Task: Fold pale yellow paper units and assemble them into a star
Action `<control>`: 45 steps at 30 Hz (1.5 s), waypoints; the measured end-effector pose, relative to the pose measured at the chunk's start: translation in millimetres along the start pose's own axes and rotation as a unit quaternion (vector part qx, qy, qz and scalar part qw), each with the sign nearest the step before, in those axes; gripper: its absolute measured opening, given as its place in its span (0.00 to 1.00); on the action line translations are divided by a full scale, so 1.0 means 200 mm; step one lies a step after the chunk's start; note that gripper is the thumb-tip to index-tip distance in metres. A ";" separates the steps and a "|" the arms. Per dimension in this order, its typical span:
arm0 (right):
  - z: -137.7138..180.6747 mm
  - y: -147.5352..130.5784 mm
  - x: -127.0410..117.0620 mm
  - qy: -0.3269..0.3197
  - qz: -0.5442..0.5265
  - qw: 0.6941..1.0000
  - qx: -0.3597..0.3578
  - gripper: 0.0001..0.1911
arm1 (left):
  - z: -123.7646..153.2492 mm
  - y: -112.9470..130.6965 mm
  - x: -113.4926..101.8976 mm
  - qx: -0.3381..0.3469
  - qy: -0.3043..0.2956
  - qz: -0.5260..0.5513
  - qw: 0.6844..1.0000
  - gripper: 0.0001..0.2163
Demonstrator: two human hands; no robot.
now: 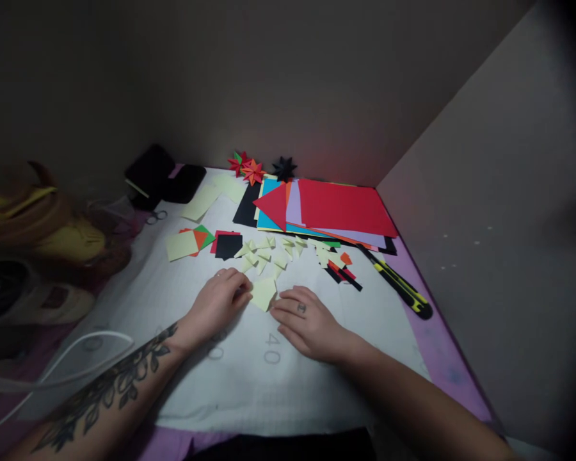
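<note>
A small pale yellow paper piece (263, 293) lies on the white cutting mat (249, 378) between my hands. My left hand (218, 302) rests on the mat with its fingers curled, the fingertips touching the paper's left edge. My right hand (306, 322) lies flat, fingers stretched toward the paper's right corner and touching it. Just beyond, several small folded pale yellow units (273, 251) are scattered across the mat.
A stack of coloured sheets, red on top (340, 208), lies at the back right. A yellow-black utility knife (397, 282) sits right of it. Paper stars (249, 168) stand at the back wall. Paper squares (196, 242), scissors (156, 216) and black pouches (160, 176) lie left.
</note>
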State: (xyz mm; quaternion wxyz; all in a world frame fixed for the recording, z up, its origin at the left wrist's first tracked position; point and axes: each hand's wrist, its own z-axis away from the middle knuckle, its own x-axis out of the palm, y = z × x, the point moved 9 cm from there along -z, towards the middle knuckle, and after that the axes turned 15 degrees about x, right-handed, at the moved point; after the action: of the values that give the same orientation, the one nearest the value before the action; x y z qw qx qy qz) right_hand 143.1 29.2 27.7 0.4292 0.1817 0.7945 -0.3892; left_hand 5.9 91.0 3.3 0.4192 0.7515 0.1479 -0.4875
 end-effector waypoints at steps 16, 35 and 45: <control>0.00 0.02 0.14 -0.061 0.079 0.994 0.034 0.19 | 0.12 0.34 0.11 0.216 -0.071 -0.204 0.952 0.14; -0.03 0.05 0.09 -0.046 0.060 0.997 0.020 0.15 | 0.09 0.23 0.04 0.154 -0.022 -0.036 0.987 0.12; -0.05 0.23 0.03 0.049 -0.347 0.889 0.293 0.06 | 0.10 0.16 0.06 -0.060 0.052 0.326 0.942 0.06</control>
State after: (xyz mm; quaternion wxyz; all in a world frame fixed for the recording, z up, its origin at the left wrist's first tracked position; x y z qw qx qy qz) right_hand 162.6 66.3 3.8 0.1540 0.0309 0.6767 -0.7193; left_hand 20.6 54.6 4.5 0.5912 0.7562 -0.0544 -0.2750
